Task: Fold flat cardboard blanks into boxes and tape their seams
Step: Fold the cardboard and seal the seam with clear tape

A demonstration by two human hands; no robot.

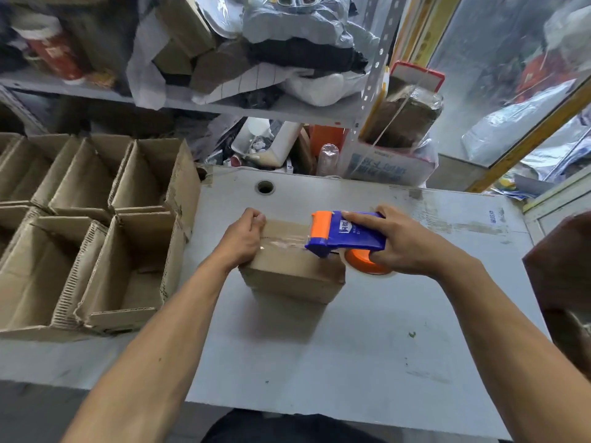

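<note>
A small brown cardboard box [292, 276] stands on the grey table [367, 346], flaps shut on top. A strip of clear tape [281, 241] runs along its top seam. My left hand [244, 239] grips the box's left end, fingers curled over the far edge and thumb side on the tape's start. My right hand [403, 241] holds a blue and orange tape dispenser [345, 233] on the box's right part, its orange roll [364, 262] hanging off the box's right side.
Several folded open boxes [96, 219] stand packed together at the table's left. Cluttered shelves [224, 107] rise behind. A round hole [265, 187] sits in the table's far part. A dark brown object [563, 270] juts in at the right edge.
</note>
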